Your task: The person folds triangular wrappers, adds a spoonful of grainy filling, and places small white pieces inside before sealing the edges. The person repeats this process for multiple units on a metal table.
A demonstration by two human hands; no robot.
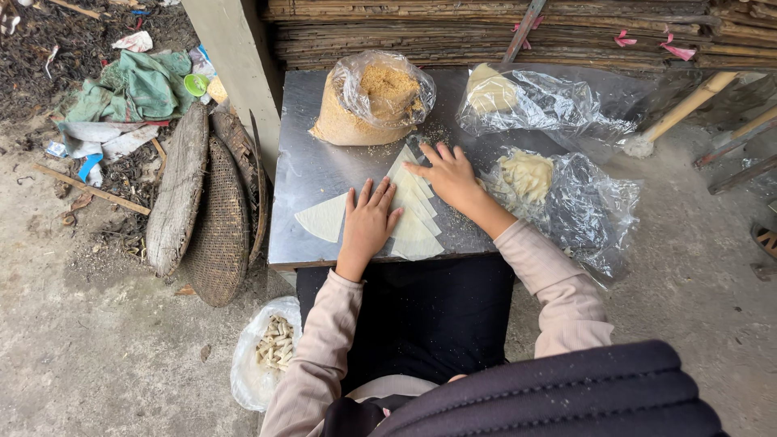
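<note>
Your left hand (368, 222) lies flat, fingers spread, pressing on the fanned stack of pale triangular wrapper sheets (414, 212) near the front edge of the small grey metal table (303, 170). Your right hand (447, 174) is open too, fingertips touching the top of that stack. One separate pale triangular sheet (323, 218) lies just left of your left hand. Three clear plastic bags sit on the table: a bag of tan crumbs (371, 101) at the back edge, and two crumpled bags with pale yellowish contents (526, 175) toward the right edge.
</note>
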